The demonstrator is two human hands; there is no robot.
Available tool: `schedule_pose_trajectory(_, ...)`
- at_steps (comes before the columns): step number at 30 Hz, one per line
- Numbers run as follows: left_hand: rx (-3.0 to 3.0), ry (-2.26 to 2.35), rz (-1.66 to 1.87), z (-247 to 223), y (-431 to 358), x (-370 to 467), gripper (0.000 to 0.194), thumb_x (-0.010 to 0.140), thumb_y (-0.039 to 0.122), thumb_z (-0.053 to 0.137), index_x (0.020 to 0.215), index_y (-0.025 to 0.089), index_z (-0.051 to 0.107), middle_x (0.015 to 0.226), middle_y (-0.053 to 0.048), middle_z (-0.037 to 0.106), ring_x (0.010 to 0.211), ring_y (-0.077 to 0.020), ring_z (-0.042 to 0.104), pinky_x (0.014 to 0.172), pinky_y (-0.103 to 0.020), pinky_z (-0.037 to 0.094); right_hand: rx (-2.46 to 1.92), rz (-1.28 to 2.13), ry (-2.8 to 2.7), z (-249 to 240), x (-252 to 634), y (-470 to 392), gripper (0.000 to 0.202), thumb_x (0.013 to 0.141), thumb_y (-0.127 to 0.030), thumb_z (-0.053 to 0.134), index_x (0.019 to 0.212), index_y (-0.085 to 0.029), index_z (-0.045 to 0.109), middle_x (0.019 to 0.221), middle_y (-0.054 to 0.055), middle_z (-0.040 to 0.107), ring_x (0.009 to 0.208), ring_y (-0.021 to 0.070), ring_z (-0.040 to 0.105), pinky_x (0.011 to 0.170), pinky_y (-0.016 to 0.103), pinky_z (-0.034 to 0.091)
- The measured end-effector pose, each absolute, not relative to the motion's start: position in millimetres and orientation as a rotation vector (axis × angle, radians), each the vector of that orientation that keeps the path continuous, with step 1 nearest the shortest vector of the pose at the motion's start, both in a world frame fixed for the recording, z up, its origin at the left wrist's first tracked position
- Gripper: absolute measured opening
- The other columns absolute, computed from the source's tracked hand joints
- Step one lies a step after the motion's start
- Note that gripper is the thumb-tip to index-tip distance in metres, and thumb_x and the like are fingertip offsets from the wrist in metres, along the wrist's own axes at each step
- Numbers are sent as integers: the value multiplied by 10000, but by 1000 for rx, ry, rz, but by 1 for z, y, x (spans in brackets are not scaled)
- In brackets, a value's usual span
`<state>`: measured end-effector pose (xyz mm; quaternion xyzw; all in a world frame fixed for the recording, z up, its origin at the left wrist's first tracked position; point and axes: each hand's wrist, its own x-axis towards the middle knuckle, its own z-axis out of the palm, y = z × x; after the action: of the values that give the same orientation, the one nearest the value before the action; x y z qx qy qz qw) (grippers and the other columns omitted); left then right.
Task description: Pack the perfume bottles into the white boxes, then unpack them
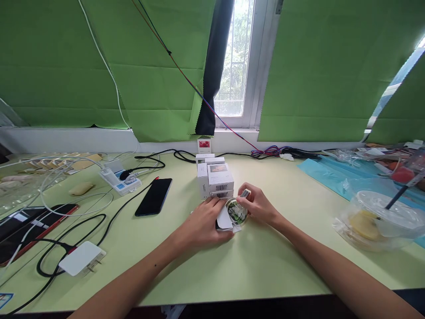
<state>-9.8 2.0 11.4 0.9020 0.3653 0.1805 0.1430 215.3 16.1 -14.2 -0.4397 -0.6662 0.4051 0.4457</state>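
My left hand (207, 221) is closed on a small white box (225, 218) with an open flap, its fingers covering much of it. Right beside that box is a round, shiny, glass-like disc (237, 212) with green and white patches on its face. My right hand (257, 204) pinches the disc at its upper right, where a small silvery piece (245, 194) shows between thumb and fingers. Whether that piece belongs to the disc I cannot tell. Just beyond my hands stands a cluster of white boxes (221, 177) with pictures and barcodes.
A black phone (153, 197) lies on the left, near a power strip (120, 181), a white charger (82, 258) and tangled cables. Two more phones (36, 228) rest at far left. On the right are a lidded plastic cup in a bag (378, 221) and blue sheeting (327, 175).
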Motion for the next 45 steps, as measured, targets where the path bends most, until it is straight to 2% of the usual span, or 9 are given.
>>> schedule_pose_trajectory(9, 2607, 1093, 476, 12, 2, -9, 579, 793, 510, 732, 1275, 219, 597, 1213, -117, 683, 1106, -349, 639, 930, -497, 553, -1109, 1054, -1662, -15, 217, 19, 182, 864, -370, 643, 909, -230, 535, 555, -86, 553, 392, 103, 513, 378, 208, 437)
schedule_pose_trajectory(17, 2607, 1089, 476, 12, 1, -9, 642, 795, 487, 742, 1360, 238, 566, 1275, -124, 669, 1163, -348, 622, 975, -495, 542, -1123, 1017, -1753, -13, 220, 21, 200, 867, -377, 643, 945, -194, 624, 628, -57, 575, 422, 93, 535, 389, 196, 425)
schedule_pose_trajectory(24, 2597, 1079, 484, 11, 2, -10, 668, 791, 472, 748, 1393, 253, 557, 1301, -117, 665, 1185, -352, 616, 993, -486, 535, -1155, 931, -1778, -14, 218, 21, 293, 891, -474, 640, 908, -182, 631, 724, -7, 638, 474, 102, 560, 411, 205, 435)
schedule_pose_trajectory(30, 2600, 1103, 451, 12, 3, -10, 715, 794, 490, 742, 1431, 245, 529, 1332, -115, 653, 1209, -355, 604, 1016, -489, 525, -1207, 883, -1758, -17, 217, 24, 337, 894, -515, 636, 858, -180, 638, 641, -8, 624, 454, 106, 520, 415, 216, 395)
schedule_pose_trajectory(36, 2611, 1117, 434, 12, 2, -8, 682, 795, 495, 738, 1396, 234, 547, 1311, -119, 659, 1198, -352, 607, 1006, -487, 529, -1202, 960, -1712, -22, 217, 24, 355, 887, -546, 646, 863, -192, 636, 530, -44, 564, 400, 104, 467, 405, 227, 356)
schedule_pose_trajectory(45, 2597, 1131, 440, 13, 0, -8, 663, 794, 483, 738, 1376, 221, 560, 1277, -125, 668, 1181, -352, 615, 989, -489, 533, -1208, 1090, -1604, -20, 213, 22, 437, 804, -616, 729, 856, -188, 655, 485, -72, 501, 385, 80, 395, 380, 214, 297)
